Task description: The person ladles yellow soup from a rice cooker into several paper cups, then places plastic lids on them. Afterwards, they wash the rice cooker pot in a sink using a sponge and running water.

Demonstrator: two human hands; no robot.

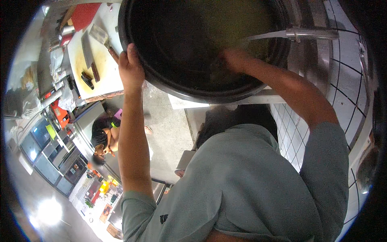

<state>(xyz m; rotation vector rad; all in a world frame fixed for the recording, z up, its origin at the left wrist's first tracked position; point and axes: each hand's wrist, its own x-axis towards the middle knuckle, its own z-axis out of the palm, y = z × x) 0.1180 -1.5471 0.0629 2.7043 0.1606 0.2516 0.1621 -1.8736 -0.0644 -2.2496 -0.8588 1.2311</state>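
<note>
A large dark round tub (199, 96) stands tilted before me, with its mouth towards the camera. My left hand (131, 71) grips its rim on the left side, thumb over the edge. Reaching in over the near right rim, my right hand (237, 60) is down inside the tub; it is dim and blurred, and its fingers are hidden. From a metal tap spout (314, 33) at the right, a stream of water (267, 35) runs into the tub. The inside looks greenish near the stream and almost black elsewhere.
Left of the tub, a stained white cutting board (107, 80) bears a cleaver (87, 51), a wooden-handled scraper (99, 33) and a small black tool (87, 80). White tiles (344, 75) line the right side. A person (102, 136) sits beyond my left arm.
</note>
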